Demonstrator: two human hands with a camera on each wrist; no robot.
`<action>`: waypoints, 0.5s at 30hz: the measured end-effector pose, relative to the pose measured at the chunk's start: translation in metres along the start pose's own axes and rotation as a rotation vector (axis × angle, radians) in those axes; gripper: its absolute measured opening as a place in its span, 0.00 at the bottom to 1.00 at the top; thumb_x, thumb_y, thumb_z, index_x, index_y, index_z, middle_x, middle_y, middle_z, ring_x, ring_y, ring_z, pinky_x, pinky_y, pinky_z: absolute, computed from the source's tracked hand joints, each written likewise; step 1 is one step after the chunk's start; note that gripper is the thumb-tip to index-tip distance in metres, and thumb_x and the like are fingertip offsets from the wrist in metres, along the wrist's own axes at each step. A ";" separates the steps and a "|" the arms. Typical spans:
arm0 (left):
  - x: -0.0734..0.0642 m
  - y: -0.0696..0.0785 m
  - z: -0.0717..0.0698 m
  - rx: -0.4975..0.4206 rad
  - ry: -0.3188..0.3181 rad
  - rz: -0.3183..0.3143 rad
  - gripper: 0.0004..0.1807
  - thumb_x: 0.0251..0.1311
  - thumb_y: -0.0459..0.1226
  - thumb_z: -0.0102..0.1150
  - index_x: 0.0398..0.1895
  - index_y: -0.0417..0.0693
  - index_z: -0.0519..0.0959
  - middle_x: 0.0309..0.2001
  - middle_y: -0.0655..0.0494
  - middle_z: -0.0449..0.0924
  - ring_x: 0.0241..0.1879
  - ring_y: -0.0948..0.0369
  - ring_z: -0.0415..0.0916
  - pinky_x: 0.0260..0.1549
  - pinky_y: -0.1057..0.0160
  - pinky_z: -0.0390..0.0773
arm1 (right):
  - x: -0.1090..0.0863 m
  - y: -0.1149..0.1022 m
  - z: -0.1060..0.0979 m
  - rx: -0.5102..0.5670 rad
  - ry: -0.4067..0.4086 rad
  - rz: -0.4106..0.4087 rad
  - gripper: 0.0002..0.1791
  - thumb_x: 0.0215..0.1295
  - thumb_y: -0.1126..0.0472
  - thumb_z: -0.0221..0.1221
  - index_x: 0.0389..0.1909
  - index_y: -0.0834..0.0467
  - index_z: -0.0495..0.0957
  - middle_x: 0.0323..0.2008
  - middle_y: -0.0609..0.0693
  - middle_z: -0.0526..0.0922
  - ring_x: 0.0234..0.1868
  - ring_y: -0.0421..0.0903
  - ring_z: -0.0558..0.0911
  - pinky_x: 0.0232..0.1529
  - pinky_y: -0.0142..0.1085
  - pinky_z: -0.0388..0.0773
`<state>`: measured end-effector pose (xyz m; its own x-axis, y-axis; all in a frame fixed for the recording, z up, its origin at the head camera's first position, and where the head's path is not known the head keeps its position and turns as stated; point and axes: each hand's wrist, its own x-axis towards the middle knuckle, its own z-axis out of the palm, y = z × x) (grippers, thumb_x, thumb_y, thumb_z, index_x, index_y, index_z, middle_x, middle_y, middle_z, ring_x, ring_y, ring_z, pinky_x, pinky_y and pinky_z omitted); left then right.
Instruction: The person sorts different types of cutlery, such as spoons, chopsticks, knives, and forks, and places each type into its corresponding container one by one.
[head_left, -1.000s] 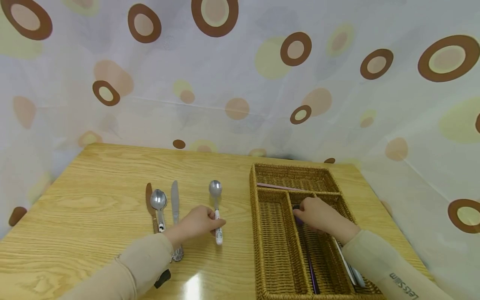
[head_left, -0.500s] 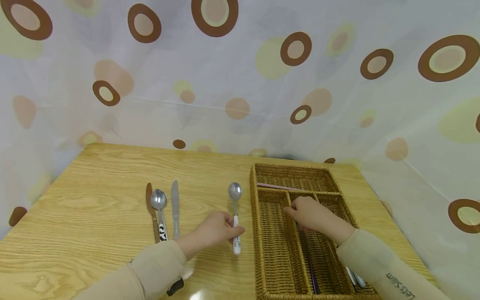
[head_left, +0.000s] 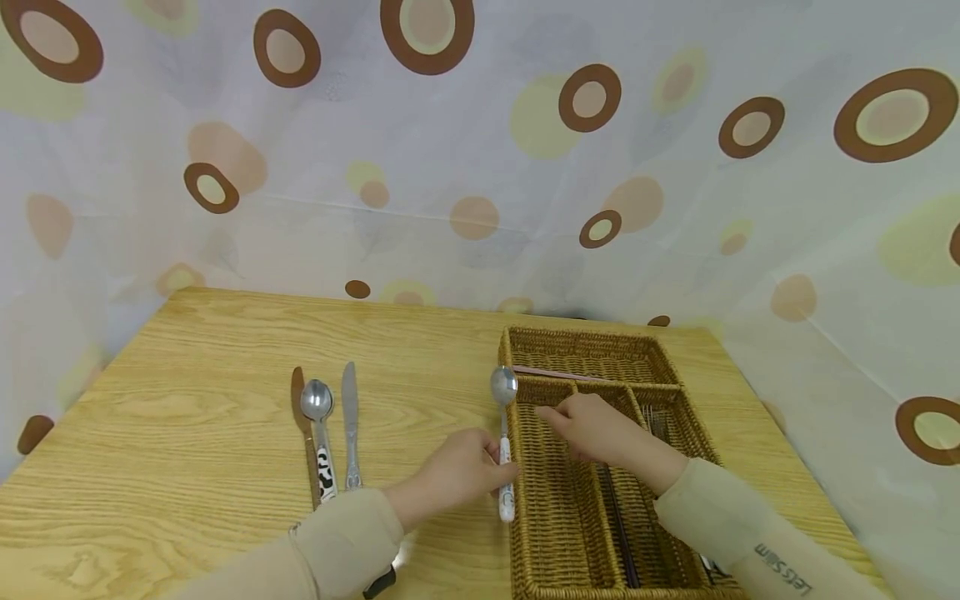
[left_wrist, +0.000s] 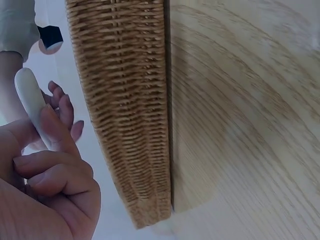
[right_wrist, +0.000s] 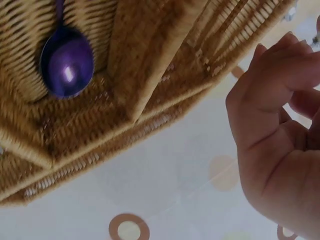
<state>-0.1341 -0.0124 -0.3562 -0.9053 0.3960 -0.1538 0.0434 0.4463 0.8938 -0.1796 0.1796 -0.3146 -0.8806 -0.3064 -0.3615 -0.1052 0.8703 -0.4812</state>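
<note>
My left hand (head_left: 467,467) pinches a spoon (head_left: 504,385) by its white patterned handle. The spoon is above the left edge of a woven divided basket (head_left: 520,542), bowl pointing away. In the left wrist view, the rounded white handle end (left_wrist: 29,90) sticks out between thumb and fingers. Over the basket's left front compartment is my right hand (head_left: 600,432), fingers loosely bent and nothing held. A purple spoon (right_wrist: 67,62) lies in the middle compartment in the right wrist view; in the head view, the right hand hides its bowl.
Left on the wooden table (head_left: 202,400) lie a brownish knife (head_left: 299,400), a spoon with a black-and-white handle (head_left: 317,400) and a silver knife (head_left: 350,408). Inside the basket are a pinkish utensil (head_left: 555,372) at the back and a fork (head_left: 657,422) at right.
My left hand has carried the spoon rightward from the table to the basket's edge. The right hand has let go of the purple spoon and moved left over the left compartment.
</note>
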 end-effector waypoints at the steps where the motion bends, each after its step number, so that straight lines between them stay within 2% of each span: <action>1: 0.000 0.001 0.002 0.005 0.004 0.005 0.13 0.57 0.43 0.60 0.23 0.44 0.72 0.13 0.59 0.72 0.11 0.68 0.53 0.11 0.72 0.54 | 0.000 -0.001 0.002 0.009 -0.001 -0.005 0.26 0.72 0.46 0.43 0.22 0.60 0.74 0.08 0.47 0.68 0.09 0.40 0.64 0.17 0.34 0.69; 5: 0.001 0.005 0.008 0.018 0.012 0.012 0.13 0.56 0.43 0.60 0.22 0.45 0.71 0.11 0.63 0.61 0.11 0.68 0.53 0.11 0.72 0.54 | 0.000 -0.006 0.007 0.062 -0.006 -0.002 0.30 0.70 0.41 0.43 0.29 0.62 0.79 0.08 0.48 0.68 0.09 0.40 0.65 0.17 0.34 0.69; 6: 0.001 0.006 0.010 0.020 0.011 0.016 0.14 0.56 0.43 0.60 0.21 0.45 0.72 0.10 0.64 0.61 0.11 0.68 0.53 0.11 0.72 0.54 | 0.000 -0.007 0.008 0.066 -0.006 -0.003 0.30 0.69 0.40 0.43 0.30 0.62 0.79 0.08 0.48 0.68 0.09 0.40 0.65 0.17 0.34 0.69; 9: 0.004 0.010 0.016 0.040 0.002 0.024 0.15 0.57 0.43 0.60 0.18 0.48 0.70 0.08 0.65 0.59 0.10 0.68 0.52 0.10 0.72 0.54 | 0.002 -0.010 0.011 0.073 -0.008 -0.007 0.29 0.69 0.41 0.44 0.19 0.58 0.75 0.07 0.46 0.65 0.09 0.40 0.63 0.15 0.32 0.64; 12: 0.007 0.014 0.023 0.096 -0.001 0.046 0.19 0.57 0.43 0.60 0.13 0.51 0.66 0.07 0.66 0.57 0.09 0.69 0.53 0.11 0.72 0.53 | 0.002 -0.011 0.014 0.050 -0.002 -0.039 0.26 0.71 0.48 0.45 0.13 0.54 0.65 0.07 0.44 0.62 0.09 0.39 0.60 0.14 0.30 0.60; 15: 0.010 0.019 0.030 0.138 0.005 0.066 0.22 0.57 0.44 0.60 0.10 0.54 0.62 0.07 0.66 0.57 0.09 0.69 0.54 0.11 0.72 0.54 | 0.003 -0.012 0.015 0.034 0.012 -0.063 0.23 0.72 0.56 0.43 0.13 0.54 0.63 0.09 0.44 0.59 0.11 0.38 0.57 0.16 0.30 0.58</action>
<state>-0.1301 0.0244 -0.3531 -0.9007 0.4240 -0.0945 0.1600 0.5261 0.8352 -0.1738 0.1623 -0.3220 -0.8784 -0.3550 -0.3199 -0.1451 0.8360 -0.5293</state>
